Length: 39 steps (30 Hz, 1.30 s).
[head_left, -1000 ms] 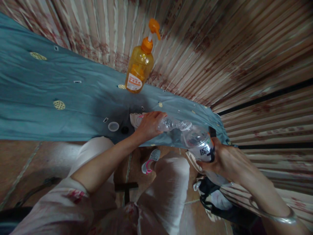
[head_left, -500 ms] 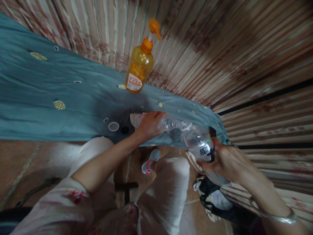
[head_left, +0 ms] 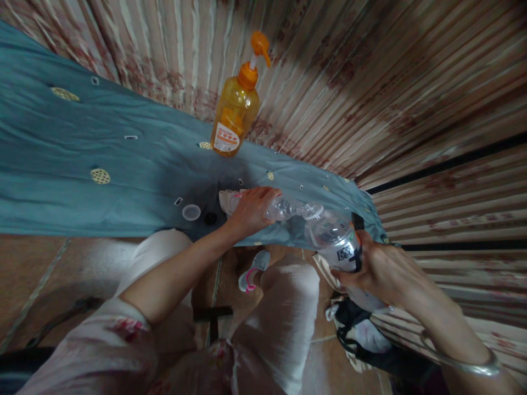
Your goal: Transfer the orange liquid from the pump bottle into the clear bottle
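Observation:
My left hand (head_left: 253,210) is closed around a clear plastic bottle (head_left: 282,209), held nearly level over the blue cloth, its neck pointing right. A pale, pink-marked end of it shows left of my fingers. My right hand (head_left: 373,269) grips a larger clear bottle (head_left: 327,233) with a white label bearing black characters, tilted with its mouth up and to the left. The two bottle mouths meet; whether one sits inside the other I cannot tell. Left of my left hand, a round translucent lid (head_left: 191,212) and a small black cap (head_left: 210,218) lie on the cloth.
An orange pump bottle (head_left: 235,118) stands at the back of the blue cloth-covered table (head_left: 135,164). Behind it hangs a pleated, flowered curtain (head_left: 329,82). My knees are under the front edge. A black-and-white bag (head_left: 362,334) rests on the tiled floor at the right.

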### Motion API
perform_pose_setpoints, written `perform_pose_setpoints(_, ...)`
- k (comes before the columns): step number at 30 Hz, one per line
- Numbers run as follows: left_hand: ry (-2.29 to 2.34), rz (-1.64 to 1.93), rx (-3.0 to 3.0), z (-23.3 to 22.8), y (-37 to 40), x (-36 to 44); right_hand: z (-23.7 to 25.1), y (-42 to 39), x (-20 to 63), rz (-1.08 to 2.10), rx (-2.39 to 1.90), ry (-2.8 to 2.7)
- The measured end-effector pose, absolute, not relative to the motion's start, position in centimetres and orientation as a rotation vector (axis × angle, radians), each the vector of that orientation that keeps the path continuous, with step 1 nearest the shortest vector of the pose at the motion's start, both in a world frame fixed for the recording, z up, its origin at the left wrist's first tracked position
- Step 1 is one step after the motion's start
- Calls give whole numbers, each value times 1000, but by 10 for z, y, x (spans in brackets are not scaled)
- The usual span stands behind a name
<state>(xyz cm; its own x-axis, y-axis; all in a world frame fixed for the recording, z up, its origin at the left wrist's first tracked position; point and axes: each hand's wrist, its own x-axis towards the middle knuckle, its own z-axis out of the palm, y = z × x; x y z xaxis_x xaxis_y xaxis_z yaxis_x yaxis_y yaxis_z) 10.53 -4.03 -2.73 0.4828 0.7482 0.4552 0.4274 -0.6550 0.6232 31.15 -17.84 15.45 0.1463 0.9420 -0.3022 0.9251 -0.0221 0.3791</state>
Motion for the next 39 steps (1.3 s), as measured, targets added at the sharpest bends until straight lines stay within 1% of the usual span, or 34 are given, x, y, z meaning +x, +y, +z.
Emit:
perform_pose_setpoints(9,984,1004,2286,-26,-40,105,156,-177,311,-13,1936,1694)
perform_pose_setpoints(23,966,1014,2285,-28,-40,105,153,-179,313,87,1936,1788)
perform_pose_setpoints(31,976,993,2284,-25,-41,105,156,-177,310,12,1960,1722)
perform_pose_setpoints(39,973,1006,2294,-27,-39,106,154,-178,311,76,1928,1758)
